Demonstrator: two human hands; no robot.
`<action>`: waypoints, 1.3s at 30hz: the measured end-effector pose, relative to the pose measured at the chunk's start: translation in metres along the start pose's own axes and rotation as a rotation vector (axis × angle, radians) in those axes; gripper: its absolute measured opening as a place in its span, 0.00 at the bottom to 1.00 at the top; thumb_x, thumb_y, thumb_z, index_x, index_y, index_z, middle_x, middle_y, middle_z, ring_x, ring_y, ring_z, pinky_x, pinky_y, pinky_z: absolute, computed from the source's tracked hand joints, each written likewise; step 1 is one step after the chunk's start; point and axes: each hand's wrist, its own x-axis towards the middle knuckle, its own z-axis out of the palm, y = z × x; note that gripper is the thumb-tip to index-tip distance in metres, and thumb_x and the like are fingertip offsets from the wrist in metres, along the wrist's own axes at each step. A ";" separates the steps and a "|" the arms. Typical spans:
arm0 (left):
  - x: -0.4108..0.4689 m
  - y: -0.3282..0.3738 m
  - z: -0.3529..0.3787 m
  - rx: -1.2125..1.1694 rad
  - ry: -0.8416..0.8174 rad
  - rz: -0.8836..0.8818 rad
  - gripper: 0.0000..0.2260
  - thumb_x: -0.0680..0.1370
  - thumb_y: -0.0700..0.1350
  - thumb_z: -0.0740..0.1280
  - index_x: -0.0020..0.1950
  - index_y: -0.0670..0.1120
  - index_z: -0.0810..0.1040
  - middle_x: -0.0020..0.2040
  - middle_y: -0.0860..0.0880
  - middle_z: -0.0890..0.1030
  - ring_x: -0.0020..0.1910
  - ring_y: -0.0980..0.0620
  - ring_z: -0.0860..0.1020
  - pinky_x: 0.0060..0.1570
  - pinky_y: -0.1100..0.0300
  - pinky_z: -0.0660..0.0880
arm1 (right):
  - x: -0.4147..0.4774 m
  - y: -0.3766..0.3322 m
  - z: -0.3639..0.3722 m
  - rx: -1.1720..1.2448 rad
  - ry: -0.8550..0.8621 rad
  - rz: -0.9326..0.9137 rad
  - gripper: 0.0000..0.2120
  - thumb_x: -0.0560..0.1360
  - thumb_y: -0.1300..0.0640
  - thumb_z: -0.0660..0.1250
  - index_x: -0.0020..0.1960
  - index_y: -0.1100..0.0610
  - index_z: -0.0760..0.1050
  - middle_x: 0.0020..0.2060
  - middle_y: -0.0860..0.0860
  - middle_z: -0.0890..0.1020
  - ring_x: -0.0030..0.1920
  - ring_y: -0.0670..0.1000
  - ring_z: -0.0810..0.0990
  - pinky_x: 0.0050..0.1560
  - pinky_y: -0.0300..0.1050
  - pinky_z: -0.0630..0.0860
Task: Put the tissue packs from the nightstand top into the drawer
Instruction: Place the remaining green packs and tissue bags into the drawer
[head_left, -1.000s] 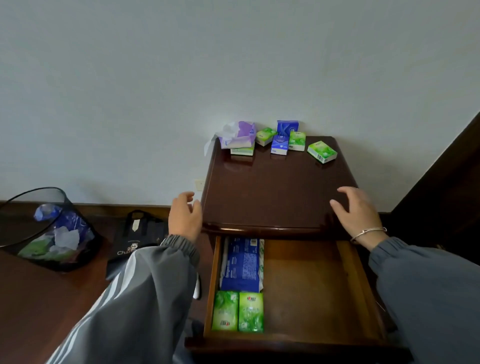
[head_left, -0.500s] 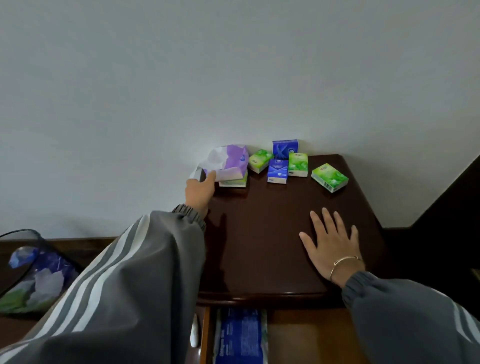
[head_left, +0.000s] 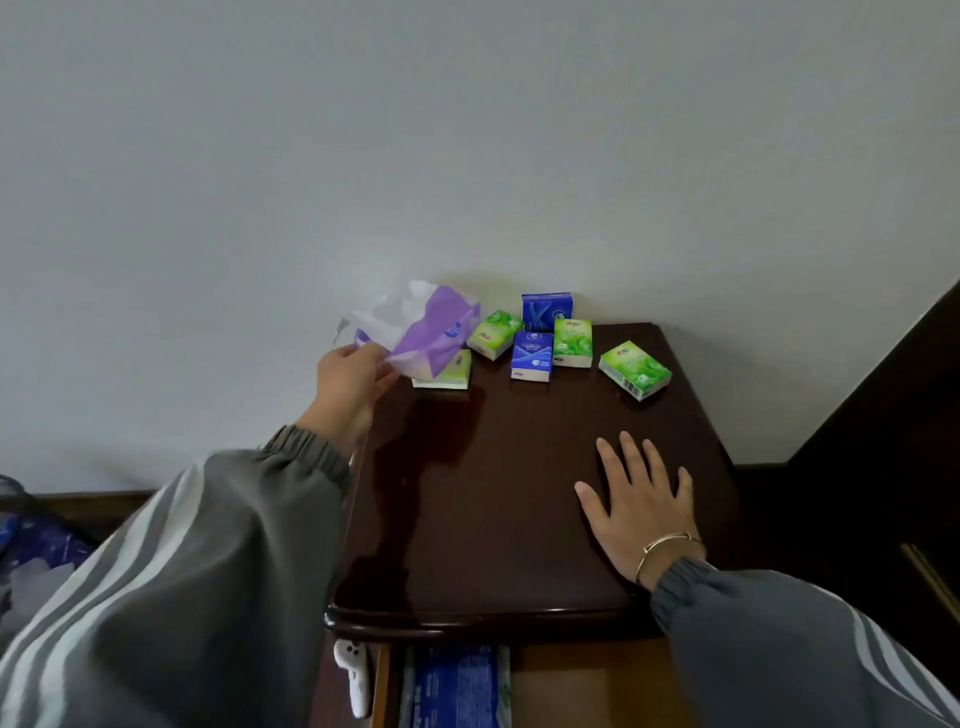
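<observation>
My left hand (head_left: 349, 384) pinches the near end of a purple-and-white soft tissue pack (head_left: 426, 332) at the back left of the dark nightstand top (head_left: 493, 493); the pack is tilted up off a green pack (head_left: 448, 371) beneath it. Along the back lie more small packs: a green one (head_left: 493, 333), an upright blue one (head_left: 546, 310), a blue one (head_left: 531, 356), a green one (head_left: 572, 343) and a green one (head_left: 635, 370) to the right. My right hand (head_left: 636, 506) rests flat, fingers spread, on the top. The open drawer (head_left: 587, 686) below holds a large blue pack (head_left: 454, 686).
A white wall stands right behind the nightstand. A dark wooden panel (head_left: 883, 415) rises at the right. A small white object (head_left: 354, 675) hangs beside the drawer's left edge. A bin with blue and white waste (head_left: 26, 551) sits low at the left.
My left hand went from the nightstand's front corner to the back left and took hold of the purple pack, lifting its end. My right hand slid onto the top and lies flat.
</observation>
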 end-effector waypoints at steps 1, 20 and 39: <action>-0.011 0.003 -0.012 0.029 -0.078 0.007 0.09 0.77 0.33 0.61 0.38 0.43 0.72 0.35 0.47 0.74 0.33 0.53 0.76 0.30 0.67 0.76 | 0.000 0.000 0.000 0.002 -0.006 0.000 0.31 0.76 0.35 0.43 0.76 0.44 0.46 0.77 0.47 0.49 0.77 0.52 0.45 0.73 0.61 0.47; -0.056 0.011 -0.042 1.058 0.064 0.532 0.21 0.76 0.45 0.66 0.68 0.43 0.71 0.67 0.41 0.70 0.65 0.41 0.70 0.65 0.47 0.67 | 0.001 0.001 -0.016 0.238 0.072 0.057 0.25 0.78 0.43 0.55 0.73 0.48 0.61 0.75 0.49 0.60 0.76 0.52 0.53 0.74 0.60 0.49; 0.058 -0.040 0.059 0.863 -0.061 -0.097 0.34 0.71 0.52 0.75 0.68 0.36 0.66 0.65 0.38 0.72 0.64 0.40 0.72 0.62 0.45 0.73 | 0.143 0.016 -0.058 0.159 0.044 0.309 0.30 0.68 0.53 0.72 0.66 0.60 0.65 0.63 0.60 0.70 0.64 0.62 0.68 0.61 0.51 0.69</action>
